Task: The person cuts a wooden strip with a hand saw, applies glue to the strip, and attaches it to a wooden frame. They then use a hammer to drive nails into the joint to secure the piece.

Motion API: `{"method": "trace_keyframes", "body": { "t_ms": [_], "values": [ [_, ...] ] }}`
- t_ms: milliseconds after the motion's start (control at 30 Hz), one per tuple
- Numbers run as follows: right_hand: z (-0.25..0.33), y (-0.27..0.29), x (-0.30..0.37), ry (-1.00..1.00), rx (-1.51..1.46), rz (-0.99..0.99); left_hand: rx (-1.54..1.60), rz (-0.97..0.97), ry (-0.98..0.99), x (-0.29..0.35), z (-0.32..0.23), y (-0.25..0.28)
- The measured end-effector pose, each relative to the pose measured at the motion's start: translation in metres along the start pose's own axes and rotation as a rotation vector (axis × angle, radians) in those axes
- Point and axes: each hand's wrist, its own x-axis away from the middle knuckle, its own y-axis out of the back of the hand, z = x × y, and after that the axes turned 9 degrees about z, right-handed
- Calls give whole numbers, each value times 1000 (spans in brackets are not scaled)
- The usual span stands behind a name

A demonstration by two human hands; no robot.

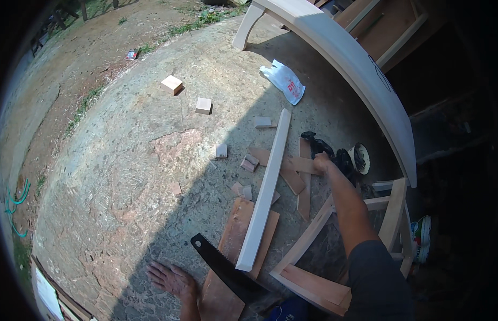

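My left hand [171, 279] is low over the concrete, its fingers spread and nothing in them. To its right lies a handsaw [227, 270] with a dark blade, across a wide brown board [234, 227]. My right hand [322, 162] reaches far forward, its fingers closed at the end of a short flat wood piece [301, 165], beside a black plastic bag [342, 160]. Which of these it grips, I cannot make out. A long pale squared wooden bar [266, 192] slants between my hands, its near end over the board.
A wooden frame [302, 241] stands under my right arm. A large curved pale wooden piece [361, 64] arches at the upper right. Near it are a white plastic bag [285, 81] and a small round container [360, 158]. Wood blocks [172, 84] and offcuts lie scattered on the concrete.
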Motion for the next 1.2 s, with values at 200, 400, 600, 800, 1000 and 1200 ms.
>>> {"method": "trace_keyframes", "body": {
  "t_ms": [200,400,600,800,1000,1200],
  "values": [
    [65,53,80,-223,-444,-14,36,67,0,2,-6,7],
    [52,151,106,-205,-669,-310,36,84,-13,7,-8,6],
    [51,225,164,-213,-600,-360,1,5,-4,5,-3,0],
    [67,299,284,-99,-698,-549,-43,-88,-2,-3,2,-19],
    [-4,389,446,36,-719,-796,-182,-201,11,-6,12,-51],
    [-124,469,681,198,-732,-1030,-105,-477,-203,1,17,-41]
  ]
}}
